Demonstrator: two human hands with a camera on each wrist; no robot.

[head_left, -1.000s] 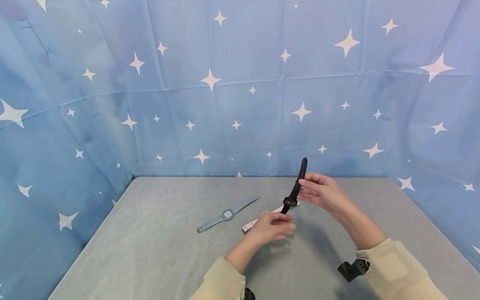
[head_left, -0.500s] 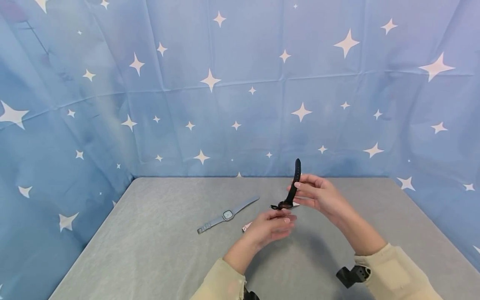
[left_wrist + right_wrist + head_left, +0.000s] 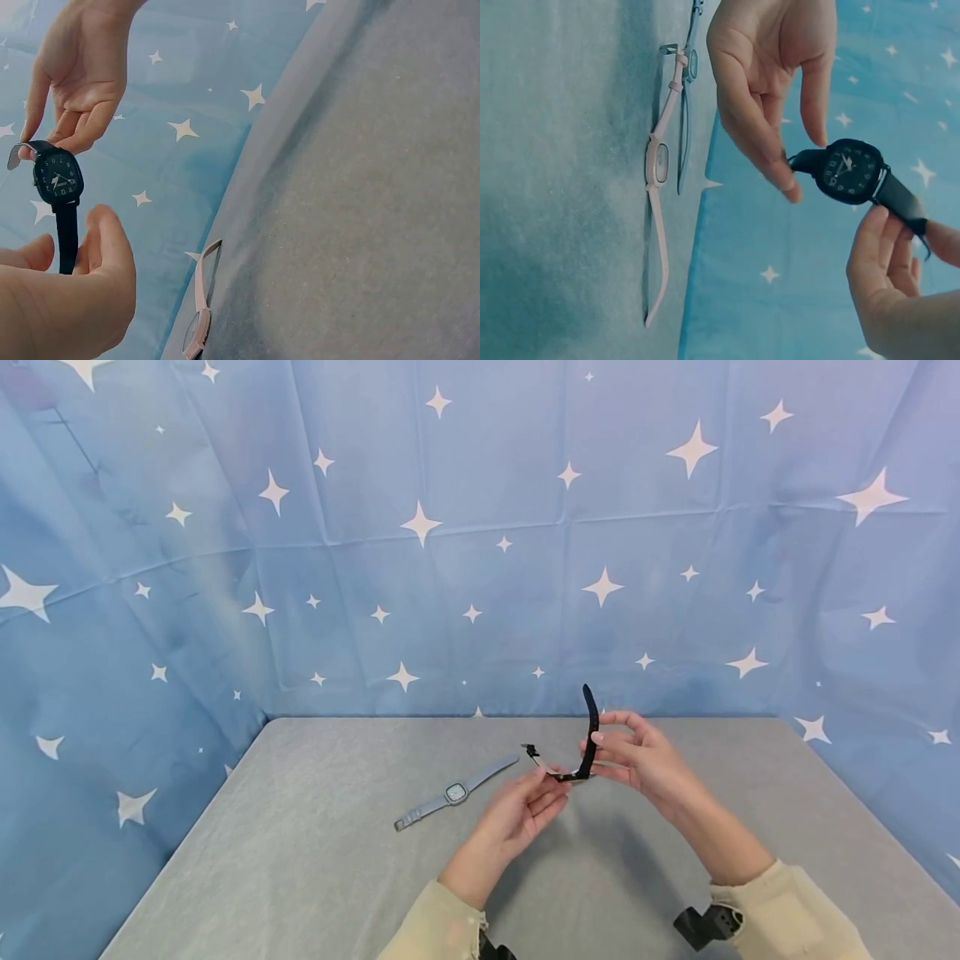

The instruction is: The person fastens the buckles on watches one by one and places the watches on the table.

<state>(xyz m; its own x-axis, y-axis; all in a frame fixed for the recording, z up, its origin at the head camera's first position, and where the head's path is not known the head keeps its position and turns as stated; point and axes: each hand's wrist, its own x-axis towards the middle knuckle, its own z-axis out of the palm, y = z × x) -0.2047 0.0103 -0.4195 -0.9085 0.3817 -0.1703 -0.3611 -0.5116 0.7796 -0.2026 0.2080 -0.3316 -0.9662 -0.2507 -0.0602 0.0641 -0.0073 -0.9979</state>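
A black wristwatch (image 3: 591,735) is held above the table, bent into a U with its strap undone. My right hand (image 3: 648,760) pinches the longer, holed strap between thumb and fingers. With thumb and fingertips, my left hand (image 3: 517,814) holds the buckle strap close to the case. The dark square dial with pale numerals (image 3: 849,171) faces the right wrist camera between both hands. On the table beneath lies a pink watch (image 3: 658,165), mostly hidden by my left hand in the head view. To its left a blue-grey watch (image 3: 455,792) lies flat, strap stretched out.
The grey cloth-covered table (image 3: 300,860) meets a blue star-patterned curtain (image 3: 480,568) at its back edge, with the curtain also on both sides. Black wrist devices (image 3: 705,927) sit at the cream sleeve cuffs.
The black watch has been turned and bent: its buckle end now points up to the left and the strap tip has shifted left. My left hand has rolled palm-up beneath it.
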